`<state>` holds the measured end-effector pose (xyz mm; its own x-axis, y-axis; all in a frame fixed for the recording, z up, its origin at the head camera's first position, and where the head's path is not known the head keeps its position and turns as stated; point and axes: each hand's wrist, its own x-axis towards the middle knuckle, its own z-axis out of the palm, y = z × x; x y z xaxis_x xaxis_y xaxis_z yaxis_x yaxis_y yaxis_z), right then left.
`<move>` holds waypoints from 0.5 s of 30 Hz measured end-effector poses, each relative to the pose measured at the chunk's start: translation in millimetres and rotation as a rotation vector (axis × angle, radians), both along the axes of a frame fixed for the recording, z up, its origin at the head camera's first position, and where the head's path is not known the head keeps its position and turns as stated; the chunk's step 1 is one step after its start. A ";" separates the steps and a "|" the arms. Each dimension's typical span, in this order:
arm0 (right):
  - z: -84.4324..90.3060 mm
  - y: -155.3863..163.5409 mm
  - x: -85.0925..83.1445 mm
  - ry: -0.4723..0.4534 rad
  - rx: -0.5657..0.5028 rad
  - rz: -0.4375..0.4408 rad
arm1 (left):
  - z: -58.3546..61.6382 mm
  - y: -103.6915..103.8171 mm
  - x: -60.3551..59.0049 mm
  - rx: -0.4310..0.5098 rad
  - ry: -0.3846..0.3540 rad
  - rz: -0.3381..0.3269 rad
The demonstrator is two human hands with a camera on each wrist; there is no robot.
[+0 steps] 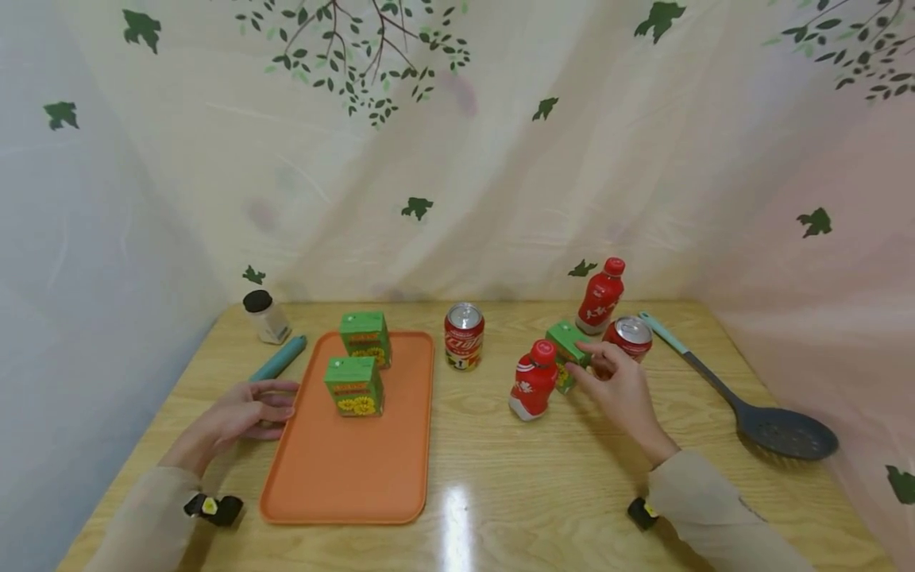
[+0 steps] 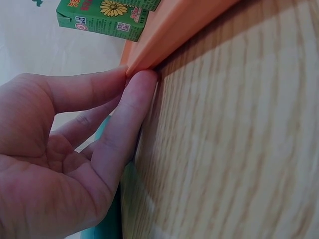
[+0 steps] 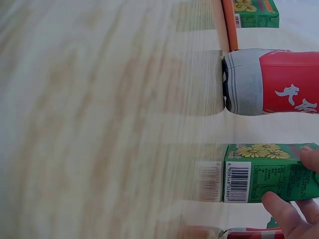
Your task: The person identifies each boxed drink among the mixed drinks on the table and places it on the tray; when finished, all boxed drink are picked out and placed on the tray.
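Observation:
My left hand [image 1: 243,415] pinches the left rim of an orange tray [image 1: 350,477] between thumb and fingers, as the left wrist view shows close up. Two green drink cartons [image 1: 355,387] with yellow flowers stand on that tray, one behind the other. On the right, my right hand [image 1: 623,391] holds a third green carton [image 3: 256,174] by its sides, near the top; its base appears to be at the tabletop. Just left of this carton is a red bottle [image 1: 534,381]. A red can [image 1: 629,337] stands right behind the right hand, partly hidden by it.
Another red can [image 1: 464,338] stands right of the tray, and a second red bottle [image 1: 602,298] at the back. A slotted spoon [image 1: 779,429] lies far right. Left of the tray are a teal cylindrical object [image 1: 280,358] and a black-capped jar [image 1: 268,318].

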<state>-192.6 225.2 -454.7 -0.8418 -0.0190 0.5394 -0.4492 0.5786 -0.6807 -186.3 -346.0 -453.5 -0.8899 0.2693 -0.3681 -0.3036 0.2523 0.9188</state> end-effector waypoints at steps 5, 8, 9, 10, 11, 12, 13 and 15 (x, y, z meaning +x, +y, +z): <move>-1.8 -1.0 -0.6 -0.003 -0.023 0.011 | -1.4 -0.7 0.9 0.000 0.002 -0.007; -1.4 -1.5 -0.8 -0.016 -0.026 0.005 | -1.7 -0.4 0.3 -0.002 -0.001 -0.001; -1.2 -1.5 -0.8 -0.019 -0.028 0.003 | -1.7 -0.1 0.2 -0.003 -0.001 0.001; -0.9 -1.5 -0.6 -0.024 -0.028 0.000 | -1.8 0.1 0.0 -0.005 -0.002 0.006; -0.6 -1.5 -0.4 -0.028 -0.030 -0.001 | -1.9 0.3 -0.1 -0.007 -0.003 0.009; -0.4 -1.4 -0.1 -0.031 -0.030 -0.002 | -2.0 0.6 -0.1 -0.010 -0.003 0.010; 0.0 -1.6 0.3 -0.036 -0.030 -0.002 | -2.0 0.7 -0.1 -0.013 -0.002 0.012; 0.1 -1.3 1.4 -0.049 -0.028 -0.001 | -2.1 1.0 -0.1 -0.019 -0.001 0.016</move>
<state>-191.1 223.8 -454.6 -0.8672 -0.0040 0.4979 -0.4147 0.5592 -0.7179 -186.5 -345.0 -455.6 -0.8938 0.2481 -0.3736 -0.3084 0.2649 0.9136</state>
